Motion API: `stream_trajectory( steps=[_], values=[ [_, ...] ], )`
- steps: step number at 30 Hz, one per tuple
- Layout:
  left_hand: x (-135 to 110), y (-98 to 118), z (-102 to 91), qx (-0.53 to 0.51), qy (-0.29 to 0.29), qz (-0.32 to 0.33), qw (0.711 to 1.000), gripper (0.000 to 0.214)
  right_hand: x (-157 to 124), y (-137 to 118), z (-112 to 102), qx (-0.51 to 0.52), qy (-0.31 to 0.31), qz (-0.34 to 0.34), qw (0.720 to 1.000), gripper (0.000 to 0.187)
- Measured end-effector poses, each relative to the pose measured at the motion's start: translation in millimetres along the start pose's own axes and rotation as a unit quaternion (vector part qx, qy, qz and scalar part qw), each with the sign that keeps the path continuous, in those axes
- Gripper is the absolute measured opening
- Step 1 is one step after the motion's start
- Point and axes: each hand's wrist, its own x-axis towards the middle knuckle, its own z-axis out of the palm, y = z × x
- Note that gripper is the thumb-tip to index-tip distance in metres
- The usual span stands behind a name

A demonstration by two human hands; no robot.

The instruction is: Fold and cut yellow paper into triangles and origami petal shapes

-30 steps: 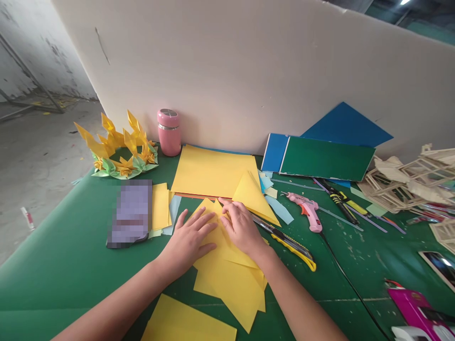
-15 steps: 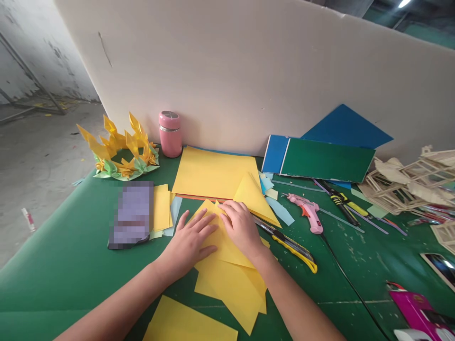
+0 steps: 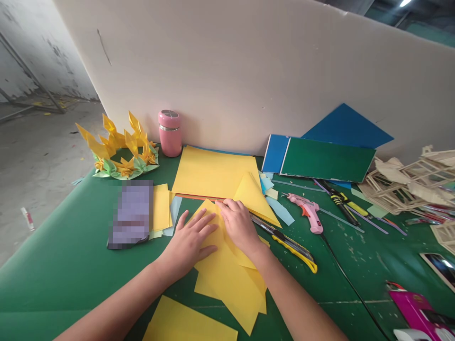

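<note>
My left hand (image 3: 192, 240) lies flat with its fingers spread on a sheet of yellow paper (image 3: 210, 274), pressing it to the table. At the sheet's upper edge my right hand (image 3: 239, 226) has its fingers curled together on a paper flap, with the fingertips near the top corner. Other yellow sheets (image 3: 245, 308) overlap beneath the hands. A folded yellow paper triangle (image 3: 254, 199) lies just beyond the right hand. Close to the right wrist is a yellow-handled utility knife (image 3: 291, 246).
A yellow paper crown (image 3: 124, 151), a pink flask (image 3: 170, 135) and a phone (image 3: 133, 213) stand or lie left. On the right are a pink glue gun (image 3: 309, 212) with a cord, boards (image 3: 327, 158) and a wooden model (image 3: 394, 182). One more yellow sheet (image 3: 192, 322) lies in front.
My right hand has shifted slightly left, and the paper flap under it has been drawn over, its pointed tip now out of sight. My left hand has stayed in place.
</note>
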Motion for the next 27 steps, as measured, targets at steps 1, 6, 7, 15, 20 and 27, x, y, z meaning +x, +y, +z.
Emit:
stream_trajectory(
  steps=[1, 6, 7, 15, 20, 27],
  values=[
    [0, 0, 0.0, 0.001, -0.001, 0.001, 1.000, 0.033, 0, 0, 0, -0.001, 0.000, 0.000, 1.000, 0.039],
    [0, 0, 0.8, 0.006, 0.001, 0.004, 1.000, 0.035, -1, -2, -1, -0.024, -0.003, 0.000, 1.000, 0.038],
    [0, 0, 1.2, 0.006, 0.004, 0.005, 1.000, 0.036, -1, -3, -1, -0.026, -0.001, 0.003, 1.000, 0.037],
    [-1, 1, 0.4, -0.012, 0.019, 0.004, 1.000, 0.034, 1, -1, -1, 0.098, 0.052, 0.096, 0.989, 0.020],
    [0, 1, -1.3, -0.016, 0.016, 0.005, 1.000, 0.034, 7, -2, -4, 0.180, 0.043, 0.150, 0.971, 0.015],
    [-2, -1, 0.6, -0.040, 0.041, 0.009, 0.998, 0.031, 17, 6, 1, 0.301, 0.029, 0.214, 0.929, 0.005]
  ],
)
